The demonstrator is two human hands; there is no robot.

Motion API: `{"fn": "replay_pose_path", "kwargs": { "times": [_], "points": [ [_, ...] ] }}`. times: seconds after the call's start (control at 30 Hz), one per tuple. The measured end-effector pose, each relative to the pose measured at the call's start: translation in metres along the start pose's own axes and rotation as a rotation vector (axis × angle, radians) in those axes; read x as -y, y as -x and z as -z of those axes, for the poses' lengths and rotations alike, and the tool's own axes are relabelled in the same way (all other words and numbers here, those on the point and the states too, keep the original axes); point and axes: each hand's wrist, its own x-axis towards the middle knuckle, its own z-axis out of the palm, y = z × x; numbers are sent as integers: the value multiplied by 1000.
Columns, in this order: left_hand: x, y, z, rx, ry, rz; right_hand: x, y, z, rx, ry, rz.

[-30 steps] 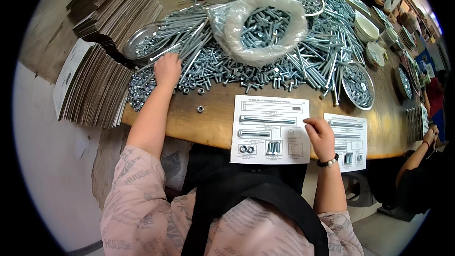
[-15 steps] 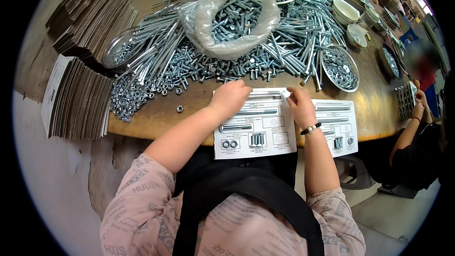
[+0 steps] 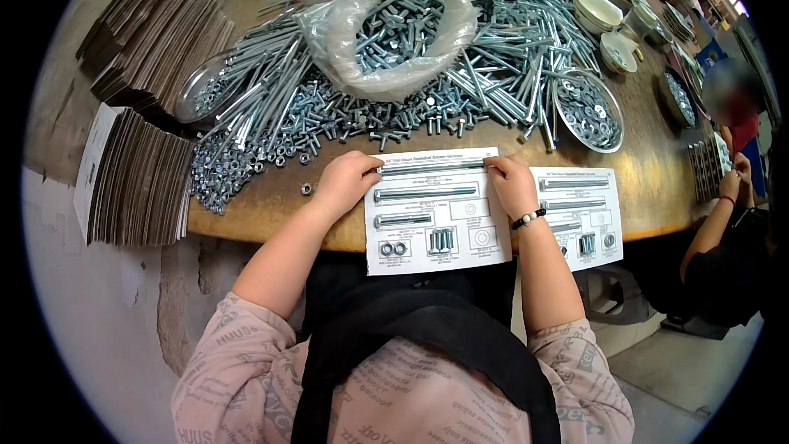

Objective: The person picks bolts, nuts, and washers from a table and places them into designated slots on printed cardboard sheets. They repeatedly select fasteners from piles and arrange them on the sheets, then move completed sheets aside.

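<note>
A white printed card lies at the table's front edge, its lower part reaching over it. Along its top row lies a long bolt. My left hand is closed in a pinch at the bolt's left end. At the other end my right hand, below which is a beaded bracelet, pinches too. Lower on the card are a second long bolt, a shorter bolt, two nuts and several short bolts. Printed washer outlines are at its right.
A second card with hardware lies partly behind my right wrist. Beyond are piled bolts, loose nuts, a plastic bag of bolts and a dish of washers. Cardboard stacks stand left; a co-worker's hands show right.
My left hand has moved left and a little nearer, to the long bolt's left end. The bolt's length now shows between my hands. My right hand has barely moved.
</note>
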Motion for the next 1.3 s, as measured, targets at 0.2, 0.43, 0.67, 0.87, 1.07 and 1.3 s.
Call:
{"fn": "replay_pose_path", "kwargs": {
  "times": [0.2,0.43,0.67,0.87,1.07,1.3],
  "points": [
    [-2,-2,1,15,21,6,-3,1,1,-7,-12,-6],
    [-6,1,6,48,29,50,3,3,3,21,-8,-20],
    [-14,31,11,-226,145,45,-1,-18,66,-80,52,97],
    [-10,58,4,-332,187,-14,-76,-66,143,-321,496,-50],
    [-5,65,-1,-370,184,-63,-78,-102,153,-60,698,-240],
    [0,68,-8,-409,178,-80,-82,-121,146,11,556,-505]
  ]
}}
